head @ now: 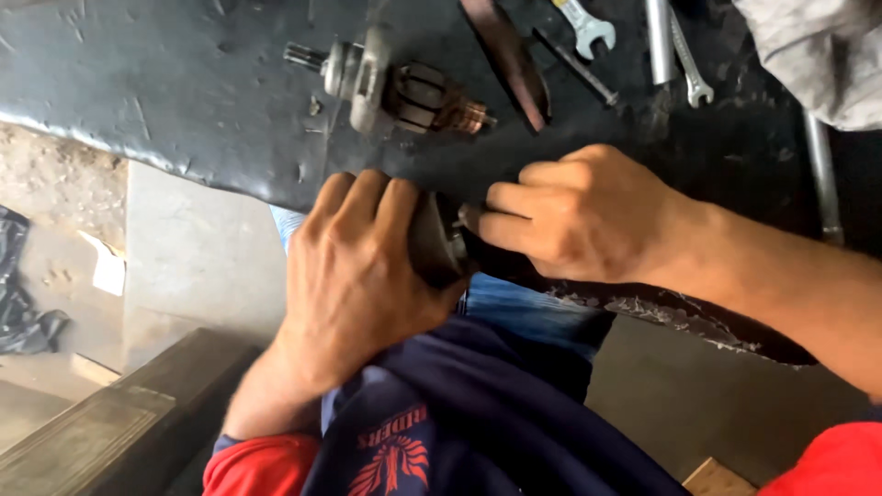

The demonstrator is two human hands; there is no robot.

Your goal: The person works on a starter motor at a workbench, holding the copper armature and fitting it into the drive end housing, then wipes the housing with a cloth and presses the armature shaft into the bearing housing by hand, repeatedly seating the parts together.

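My left hand [358, 266] wraps around a dark round metal part [439, 241] at the near edge of a black workbench [165, 83]. Closed fingers of my right hand [579, 216] press on the same part from the right, at its end. Most of the part is hidden by both hands. A motor armature [395, 87] with a shaft, copper windings and a grey end plate lies on the bench just beyond my hands.
Two open-end spanners [588, 28] [691, 69], a dark flat blade [510, 55], a thin rod [574, 64] and a metal tube [658, 37] lie at the back right. A grey cloth [818, 50] sits at the far right corner. The concrete floor [184, 248] is below left.
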